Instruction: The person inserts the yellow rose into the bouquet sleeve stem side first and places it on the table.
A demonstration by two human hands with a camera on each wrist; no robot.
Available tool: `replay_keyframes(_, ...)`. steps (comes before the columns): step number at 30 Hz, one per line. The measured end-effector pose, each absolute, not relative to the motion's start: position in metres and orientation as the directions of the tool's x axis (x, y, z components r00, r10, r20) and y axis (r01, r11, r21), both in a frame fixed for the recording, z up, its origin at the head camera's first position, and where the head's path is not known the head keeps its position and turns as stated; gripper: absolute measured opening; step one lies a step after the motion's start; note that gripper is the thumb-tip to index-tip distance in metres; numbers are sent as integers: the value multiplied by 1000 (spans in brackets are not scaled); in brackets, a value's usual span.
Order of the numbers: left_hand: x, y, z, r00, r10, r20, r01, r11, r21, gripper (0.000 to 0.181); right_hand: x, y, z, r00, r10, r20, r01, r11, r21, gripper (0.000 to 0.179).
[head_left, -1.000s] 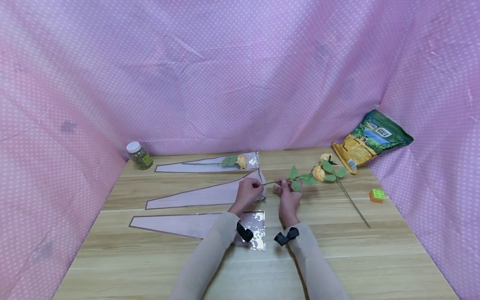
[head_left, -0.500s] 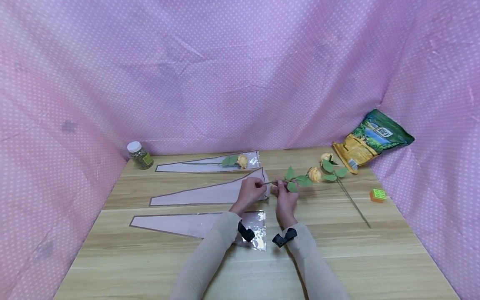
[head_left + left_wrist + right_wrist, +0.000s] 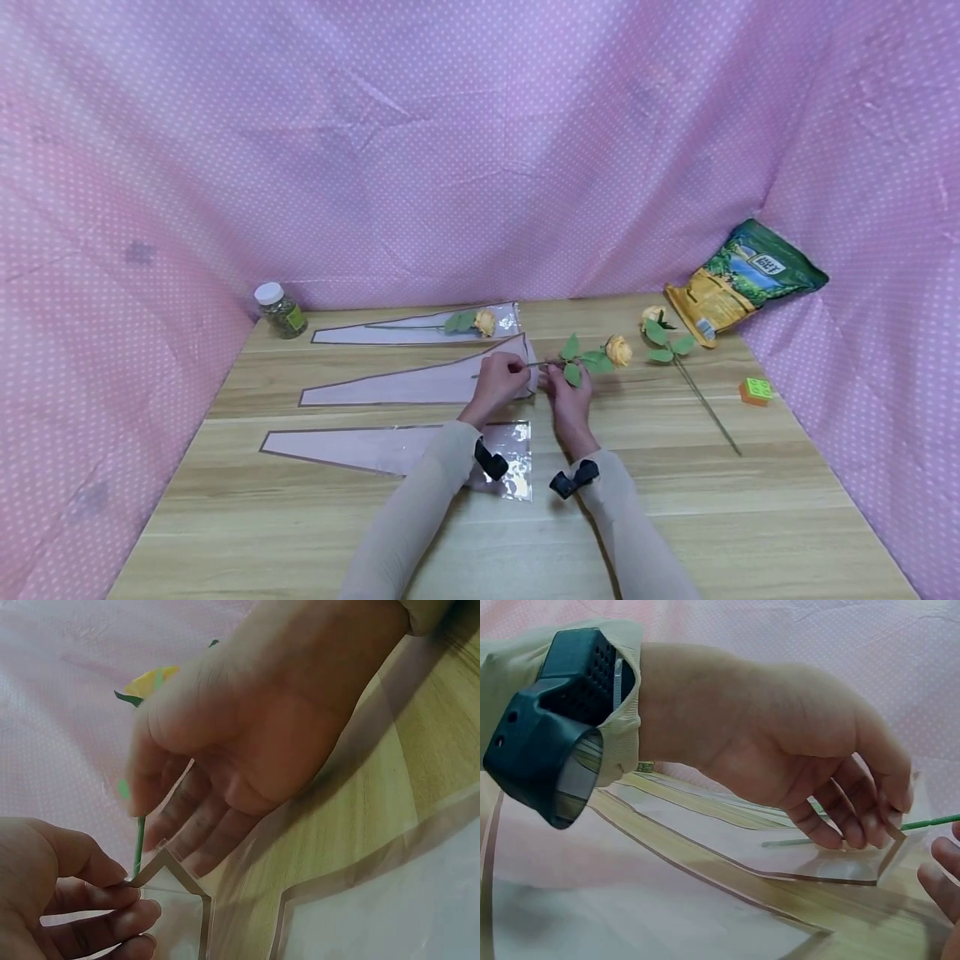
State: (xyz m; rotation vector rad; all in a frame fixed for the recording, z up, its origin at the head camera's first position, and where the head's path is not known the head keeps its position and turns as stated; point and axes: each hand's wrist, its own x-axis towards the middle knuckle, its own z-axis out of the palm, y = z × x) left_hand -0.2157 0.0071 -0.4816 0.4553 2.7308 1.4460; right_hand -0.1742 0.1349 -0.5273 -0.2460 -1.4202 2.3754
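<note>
My left hand [image 3: 501, 379] pinches the open wide end of the middle clear flower sleeve [image 3: 405, 387], which is tapered with a brown border. In the left wrist view, thumb and fingers hold the raised corner of that sleeve's mouth. My right hand [image 3: 572, 406] pinches the green stem [image 3: 139, 844] of a pale yellow artificial rose [image 3: 618, 351], whose bloom points right. The stem's lower end [image 3: 784, 843] shows through the plastic, inside the sleeve. Green leaves [image 3: 596, 361] stand beyond the right fingers.
A far sleeve [image 3: 345, 336] holds another rose [image 3: 484, 322]. A nearer sleeve [image 3: 330, 447] lies partly under my left forearm. One loose rose [image 3: 653, 317] lies at right, by a green and yellow bag [image 3: 742, 275] and toy blocks [image 3: 754, 391]. A lidded jar [image 3: 281, 312] stands back left.
The rose has moved left with my right hand, its stem end now showing inside the middle sleeve. That sleeve has shifted slightly right; my left hand stays at its mouth.
</note>
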Motion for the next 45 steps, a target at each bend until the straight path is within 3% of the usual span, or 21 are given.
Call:
replay_keyframes(6, -217, 7, -484, -957, 257, 137, 258, 530, 808, 11, -173, 143, -522, -940, 341, -12, -109, -335, -936, 47)
replay_keyframes(14, -218, 6, -482, -954, 265, 141, 266, 526, 808, 12, -172, 146, -520, -951, 309, -25, -94, -363, -927, 60)
replay_keyframes(19, -219, 6, -481, -957, 261, 129, 251, 515, 819, 11, -171, 145, -521, -948, 318, 7, -125, -351, -928, 52)
replay_keyframes(35, -218, 5, -481, -957, 263, 119, 242, 506, 828, 12, -176, 152, -521, -870, 481, -105, -185, -516, -837, 14)
replay_keyframes(45, -217, 5, -480, -955, 272, 116, 245, 508, 825, 12, -176, 152, -519, -867, 488, -99, -193, -513, -836, 10)
